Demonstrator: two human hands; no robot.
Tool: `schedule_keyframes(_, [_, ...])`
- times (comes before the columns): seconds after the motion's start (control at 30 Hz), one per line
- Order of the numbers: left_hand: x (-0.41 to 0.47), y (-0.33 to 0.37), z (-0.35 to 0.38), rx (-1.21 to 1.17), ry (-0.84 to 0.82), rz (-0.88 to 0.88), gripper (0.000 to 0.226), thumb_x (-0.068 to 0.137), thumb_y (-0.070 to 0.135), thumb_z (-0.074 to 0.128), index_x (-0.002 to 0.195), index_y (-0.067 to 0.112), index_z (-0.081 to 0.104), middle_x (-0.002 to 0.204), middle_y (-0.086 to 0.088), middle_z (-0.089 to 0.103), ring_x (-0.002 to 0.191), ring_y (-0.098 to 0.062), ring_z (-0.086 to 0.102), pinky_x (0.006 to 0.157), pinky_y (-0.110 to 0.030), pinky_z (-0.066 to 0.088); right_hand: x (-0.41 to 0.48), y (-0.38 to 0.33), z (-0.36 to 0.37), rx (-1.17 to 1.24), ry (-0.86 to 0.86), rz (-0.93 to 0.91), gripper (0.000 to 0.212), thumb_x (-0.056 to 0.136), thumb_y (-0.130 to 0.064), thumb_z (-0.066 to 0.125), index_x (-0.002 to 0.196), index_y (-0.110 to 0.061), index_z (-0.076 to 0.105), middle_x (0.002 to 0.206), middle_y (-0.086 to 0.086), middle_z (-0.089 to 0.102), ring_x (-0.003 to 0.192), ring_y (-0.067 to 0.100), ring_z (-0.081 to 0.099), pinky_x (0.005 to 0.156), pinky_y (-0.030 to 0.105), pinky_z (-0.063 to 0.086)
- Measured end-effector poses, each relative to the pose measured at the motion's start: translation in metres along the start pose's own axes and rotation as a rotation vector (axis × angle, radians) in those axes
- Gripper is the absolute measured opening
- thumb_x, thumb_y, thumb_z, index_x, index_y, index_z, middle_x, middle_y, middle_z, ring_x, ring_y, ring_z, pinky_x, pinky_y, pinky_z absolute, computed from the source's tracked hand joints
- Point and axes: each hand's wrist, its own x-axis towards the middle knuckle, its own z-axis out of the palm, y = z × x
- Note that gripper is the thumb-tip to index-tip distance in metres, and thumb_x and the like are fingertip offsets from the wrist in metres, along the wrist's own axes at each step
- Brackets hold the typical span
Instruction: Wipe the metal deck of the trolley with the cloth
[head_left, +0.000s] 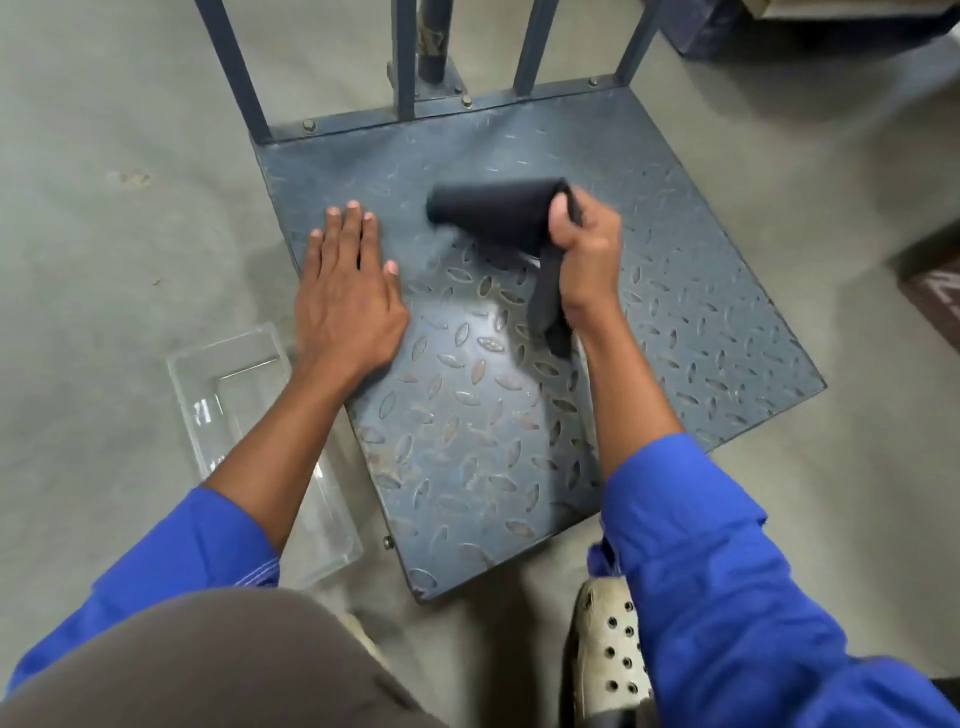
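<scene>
- On a grey concrete floor (104, 270), in the head view, stands the trolley (519, 100). Its blue-grey metal deck (467, 426) is stamped with a raised lozenge tread and is scuffed, with rusty patches toward the near corner.
- Dark blue upright bars (405, 57) rise from a bolted strip along the deck's far edge.
- The left hand (343, 306) lies flat on the deck's left part, fingers straight and slightly spread, holding nothing.
- The right hand (584, 249) has its grip closed round the dark cloth (488, 213) over the deck's far middle. The bundle sticks out to the left, blurred, and a tail hangs below the fist. Whether the cloth touches the metal cannot be told.
- A clear plastic tray (234, 384) lies on the floor just beside the deck's left edge, partly under the left forearm.
- A pale perforated shoe (608, 649) stands near the deck's near corner.
- At the right edge, a brown box (935, 296) carries white marks, cut off and unreadable.
</scene>
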Motion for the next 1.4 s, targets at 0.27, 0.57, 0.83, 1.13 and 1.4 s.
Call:
schedule_keyframes(0.27, [-0.040,-0.004,0.006,-0.059,0.045,-0.004,0.065,0.112,0.035,0.019,0.170,0.005,0.016,0.179,-0.014,0.009,0.167,-0.028,0.002,0.134,-0.040,-0.005,-0.011,-0.003,0.025,-0.512,-0.420,-0.180,0.026,0.095,-0.031,0.055,0.069,-0.026,0.056,0.066,-0.008,0.059,0.063,0.005,0.047,0.066,0.033,0.035])
schedule_keyframes(0.57, [-0.076,0.007,0.008,-0.031,-0.008,0.025,0.070,0.111,0.041,0.014,0.170,0.005,0.008,0.179,-0.013,0.000,0.166,-0.027,-0.006,0.135,-0.042,-0.007,-0.022,0.004,-0.013,-0.373,-0.074,-0.259,0.028,0.098,-0.023,0.056,0.075,-0.006,0.056,0.068,0.002,0.044,0.065,0.018,0.040,0.059,0.052,0.037])
schedule_keyframes(0.83, [-0.096,0.012,0.009,-0.062,0.016,0.052,0.069,0.110,0.039,0.019,0.169,0.003,0.015,0.179,-0.015,0.006,0.167,-0.028,-0.001,0.135,-0.041,-0.005,-0.084,0.016,-0.027,-0.296,-0.552,-0.177,0.027,0.099,-0.031,0.057,0.095,-0.010,0.074,0.088,0.022,0.075,0.087,0.035,0.072,0.079,0.052,0.053])
schedule_keyframes(1.13, [-0.107,0.018,0.008,-0.030,-0.013,0.083,0.069,0.111,0.040,0.017,0.170,0.003,0.011,0.179,-0.016,0.003,0.166,-0.028,-0.004,0.135,-0.045,-0.004,-0.085,0.008,-0.030,-0.677,-0.510,-0.397,0.045,0.108,-0.034,0.045,0.143,-0.012,0.062,0.141,0.005,0.068,0.138,0.018,0.056,0.115,0.041,0.046])
schedule_keyframes(1.4, [-0.151,0.025,0.009,-0.026,-0.023,0.176,0.068,0.113,0.037,0.022,0.170,0.003,0.010,0.179,-0.014,0.001,0.167,-0.025,-0.007,0.135,-0.042,-0.004,-0.116,0.007,-0.056,-0.908,-0.852,-0.679,0.053,0.113,-0.033,0.032,0.160,-0.007,0.037,0.161,0.009,0.047,0.158,0.026,0.028,0.129,0.046,0.027])
